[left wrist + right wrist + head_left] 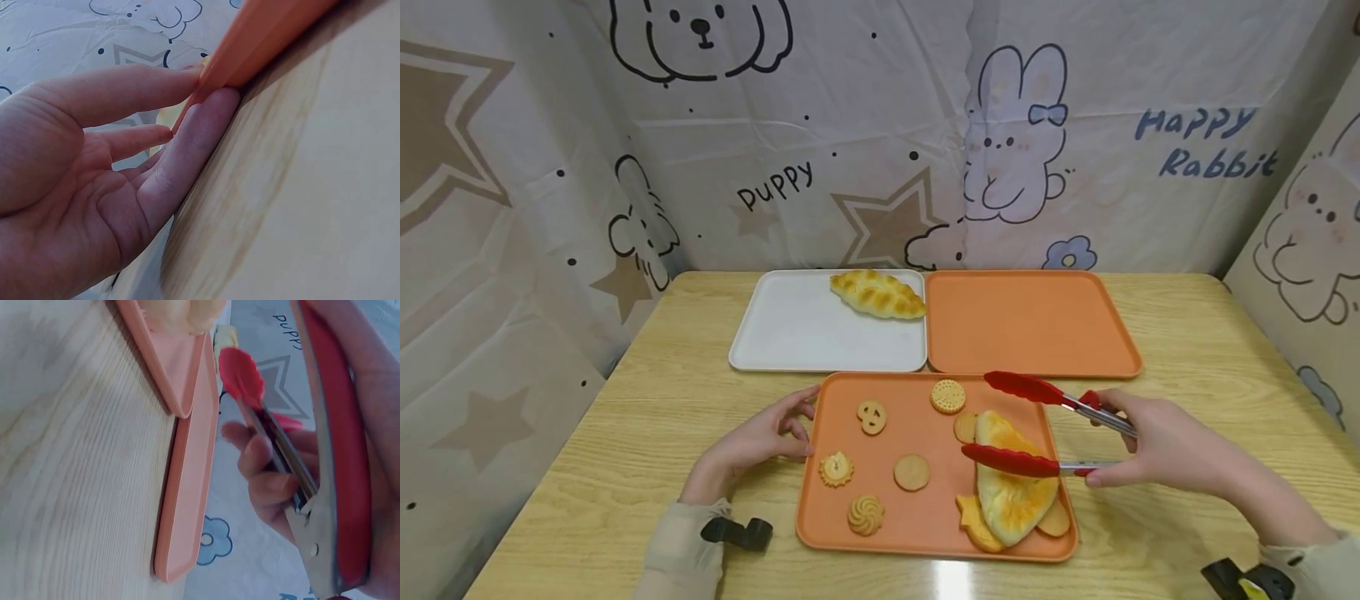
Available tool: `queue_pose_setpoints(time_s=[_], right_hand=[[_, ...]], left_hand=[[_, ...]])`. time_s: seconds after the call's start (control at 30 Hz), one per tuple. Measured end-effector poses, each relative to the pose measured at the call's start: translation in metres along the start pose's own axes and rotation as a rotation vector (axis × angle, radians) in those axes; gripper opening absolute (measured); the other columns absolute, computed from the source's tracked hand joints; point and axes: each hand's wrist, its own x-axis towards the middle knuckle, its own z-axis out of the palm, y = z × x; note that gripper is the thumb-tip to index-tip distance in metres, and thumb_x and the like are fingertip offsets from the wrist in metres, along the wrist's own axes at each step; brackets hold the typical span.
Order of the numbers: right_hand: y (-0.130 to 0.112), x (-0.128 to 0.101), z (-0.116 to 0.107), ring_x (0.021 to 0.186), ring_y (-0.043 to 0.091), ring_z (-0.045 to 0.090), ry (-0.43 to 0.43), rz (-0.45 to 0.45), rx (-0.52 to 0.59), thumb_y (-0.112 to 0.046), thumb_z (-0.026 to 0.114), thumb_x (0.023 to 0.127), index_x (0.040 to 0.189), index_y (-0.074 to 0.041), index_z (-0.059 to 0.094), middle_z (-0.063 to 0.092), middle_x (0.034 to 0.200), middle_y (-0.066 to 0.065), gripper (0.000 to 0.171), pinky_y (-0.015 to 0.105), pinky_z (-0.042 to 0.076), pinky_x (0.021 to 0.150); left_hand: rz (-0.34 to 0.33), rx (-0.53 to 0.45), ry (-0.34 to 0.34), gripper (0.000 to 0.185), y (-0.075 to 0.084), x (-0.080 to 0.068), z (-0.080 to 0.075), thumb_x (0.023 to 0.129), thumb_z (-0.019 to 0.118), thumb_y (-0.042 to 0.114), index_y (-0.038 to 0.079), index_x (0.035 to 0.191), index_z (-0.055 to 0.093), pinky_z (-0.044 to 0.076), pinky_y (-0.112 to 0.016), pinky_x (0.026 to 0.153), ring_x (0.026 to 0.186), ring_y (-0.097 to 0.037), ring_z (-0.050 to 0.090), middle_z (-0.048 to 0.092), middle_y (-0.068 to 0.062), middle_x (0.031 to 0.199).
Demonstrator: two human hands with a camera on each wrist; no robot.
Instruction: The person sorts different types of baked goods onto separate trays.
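Observation:
My right hand (1176,446) grips a pair of tongs (350,450) with red tips and metal arms. Their arms are spread wide; one red tip (1011,460) overlaps a large golden bread (1011,500) in the head view, the other hangs above the tray's right edge. The bread lies on the right side of the near orange tray (940,533), partly covering several cookies, including a star-shaped one (973,521). At the tray's left rim, my left hand (767,433) rests its fingertips on the edge, as the left wrist view shows, with fingers fairly straight.
More cookies, among them a pretzel-shaped one (872,417) and a swirled one (866,515), lie spread over the near tray. Behind it stand a white tray (805,333) bearing a braided bread (877,294) and a second orange tray (1030,325). A printed cloth (865,125) hangs behind the table.

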Motion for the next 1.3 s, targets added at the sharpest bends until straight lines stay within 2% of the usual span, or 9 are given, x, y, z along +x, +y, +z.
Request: queue_pose_setpoints(time_s=[0.13,0.4,0.73,1.1,1.3], right_hand=[[0.004,-0.009,-0.001,0.050,0.002,0.033,-0.029,-0.029,0.015,-0.053,0.078,0.058,0.113,-0.010,0.050,0.040,0.058,-0.006,0.075,0.019,0.029,0.044],[0.010,-0.020,0.002,0.050,0.000,0.031,-0.062,-0.071,0.008,-0.054,0.077,0.060,0.115,-0.012,0.048,0.039,0.059,-0.007,0.075,0.018,0.028,0.043],[0.008,-0.031,0.004,0.050,-0.001,0.030,-0.052,-0.058,-0.050,-0.056,0.076,0.058,0.116,-0.013,0.048,0.040,0.062,-0.006,0.078,0.017,0.028,0.043],[0.009,-0.028,0.009,0.048,0.000,0.033,-0.119,-0.033,-0.001,-0.054,0.074,0.063,0.120,-0.002,0.046,0.043,0.066,-0.004,0.083,0.018,0.030,0.043],[0.010,-0.028,0.010,0.046,-0.001,0.032,-0.109,-0.074,-0.005,-0.054,0.074,0.064,0.116,-0.005,0.047,0.041,0.063,-0.007,0.076,0.017,0.029,0.042]], left_hand=[[0.013,0.000,0.002,0.086,-0.002,0.000,-0.001,0.079,0.067,0.004,0.009,0.146,0.015,0.051,-0.027,0.068,0.083,-0.017,0.053,0.030,-0.020,0.124],[0.025,-0.009,-0.002,0.086,-0.003,0.000,0.000,0.078,0.067,0.002,0.008,0.146,0.015,0.052,-0.026,0.067,0.081,-0.015,0.053,0.030,-0.020,0.122],[0.008,-0.014,0.007,0.086,-0.001,0.001,0.000,0.079,0.068,0.004,0.012,0.146,0.016,0.052,-0.028,0.069,0.084,-0.016,0.053,0.030,-0.019,0.124],[0.007,-0.019,0.009,0.086,-0.002,0.000,-0.001,0.078,0.068,0.003,0.012,0.146,0.017,0.053,-0.029,0.069,0.084,-0.016,0.053,0.030,-0.019,0.124],[0.017,-0.023,0.005,0.086,-0.002,0.000,-0.001,0.078,0.068,0.004,0.010,0.146,0.016,0.053,-0.029,0.069,0.083,-0.016,0.053,0.031,-0.019,0.124]])
